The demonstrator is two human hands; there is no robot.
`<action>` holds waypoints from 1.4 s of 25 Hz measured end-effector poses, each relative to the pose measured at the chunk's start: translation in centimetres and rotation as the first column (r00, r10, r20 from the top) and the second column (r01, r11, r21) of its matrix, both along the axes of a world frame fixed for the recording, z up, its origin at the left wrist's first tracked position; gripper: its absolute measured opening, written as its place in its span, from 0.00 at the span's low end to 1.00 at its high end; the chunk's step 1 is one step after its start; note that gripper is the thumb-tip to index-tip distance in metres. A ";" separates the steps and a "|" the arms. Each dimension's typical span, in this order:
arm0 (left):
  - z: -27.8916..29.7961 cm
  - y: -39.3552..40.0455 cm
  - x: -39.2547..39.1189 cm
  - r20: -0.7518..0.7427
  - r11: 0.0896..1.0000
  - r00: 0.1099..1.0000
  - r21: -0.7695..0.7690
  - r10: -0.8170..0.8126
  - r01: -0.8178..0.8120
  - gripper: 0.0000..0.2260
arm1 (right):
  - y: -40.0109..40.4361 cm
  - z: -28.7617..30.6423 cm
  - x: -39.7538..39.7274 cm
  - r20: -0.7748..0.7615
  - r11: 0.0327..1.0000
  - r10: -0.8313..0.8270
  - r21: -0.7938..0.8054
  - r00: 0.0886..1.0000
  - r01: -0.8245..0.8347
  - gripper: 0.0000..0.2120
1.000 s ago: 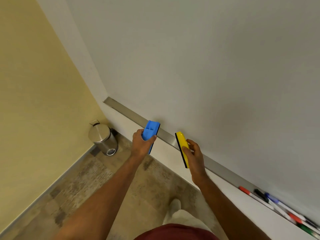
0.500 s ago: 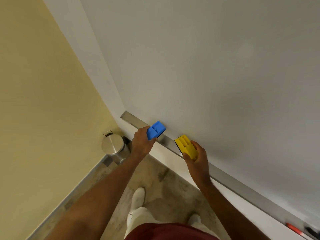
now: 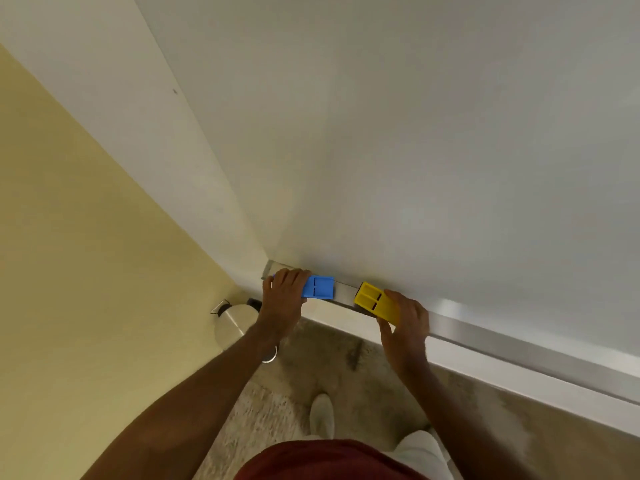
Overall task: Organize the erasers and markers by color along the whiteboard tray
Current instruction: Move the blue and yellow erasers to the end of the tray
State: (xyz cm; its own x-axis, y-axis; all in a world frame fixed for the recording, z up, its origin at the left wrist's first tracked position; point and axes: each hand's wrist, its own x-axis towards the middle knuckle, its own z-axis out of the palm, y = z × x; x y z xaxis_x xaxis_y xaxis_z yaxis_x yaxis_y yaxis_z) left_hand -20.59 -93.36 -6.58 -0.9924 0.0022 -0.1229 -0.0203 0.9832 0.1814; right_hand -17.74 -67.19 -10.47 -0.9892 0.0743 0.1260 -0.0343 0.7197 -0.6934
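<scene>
At tray [image 3: 485, 336] left end, blue eraser [image 3: 318, 287] is gripped by left hand [image 3: 282, 299], yellow eraser [image 3: 375, 303] pinched by right hand [image 3: 407, 327]; placement step, release needed next, likely.

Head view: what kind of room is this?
Probably a classroom or meeting room corner. A large whiteboard with a metal tray fills the wall, two erasers, blue and yellow, sit on the tray, and a steel bin stands on the floor.

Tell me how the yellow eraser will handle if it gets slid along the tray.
The yellow eraser looks like a stiff, boxy block, so it should slide flat rather than roll. The right hand grips it easily, so it is probably light. The smooth metal tray likely offers little resistance.
</scene>
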 end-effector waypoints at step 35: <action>-3.8 -2.9 -0.3 0.041 0.996 0.995 -0.014 -0.091 0.092 0.25 | -4.9 -0.9 -1.6 0.186 0.938 -0.042 0.347 0.982 -0.025 0.21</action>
